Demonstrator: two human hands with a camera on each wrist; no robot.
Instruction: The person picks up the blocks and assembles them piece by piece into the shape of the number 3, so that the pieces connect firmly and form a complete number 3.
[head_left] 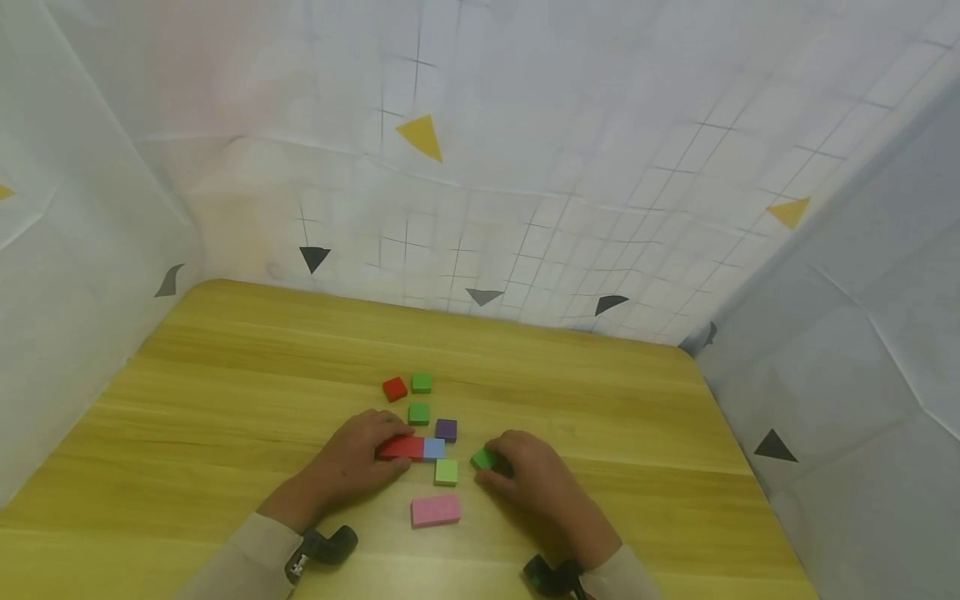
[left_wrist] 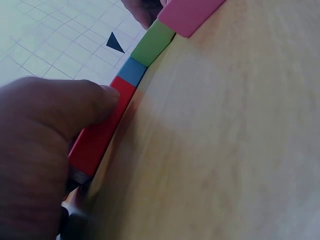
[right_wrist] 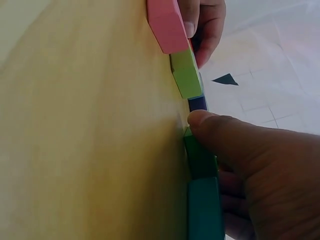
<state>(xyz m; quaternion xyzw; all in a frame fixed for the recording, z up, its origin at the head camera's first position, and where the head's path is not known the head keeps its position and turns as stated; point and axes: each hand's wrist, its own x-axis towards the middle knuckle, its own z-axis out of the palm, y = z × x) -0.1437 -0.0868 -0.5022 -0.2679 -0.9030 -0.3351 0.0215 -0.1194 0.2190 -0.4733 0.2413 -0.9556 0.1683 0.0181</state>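
My left hand [head_left: 363, 457] grips a long red block [head_left: 402, 448] between thumb and fingers on the table. A blue cube [head_left: 434, 449] adjoins the red block's right end. To the right, my right hand [head_left: 534, 473] pinches a green block [head_left: 483, 459]. A teal block [right_wrist: 205, 207] shows beside that green one in the right wrist view, close to the palm; the head view hides it. Between the hands lie a light green cube [head_left: 446, 472] and a purple cube [head_left: 446, 430]. Nearer the body rests a pink rectangular block [head_left: 436, 511].
Beyond the left hand lie a small red cube [head_left: 394, 388] and two green cubes, one farther [head_left: 422, 382] and one nearer [head_left: 419, 413]. The wooden table [head_left: 600, 392] meets a patterned white sheet [head_left: 525, 208] at its back and sides.
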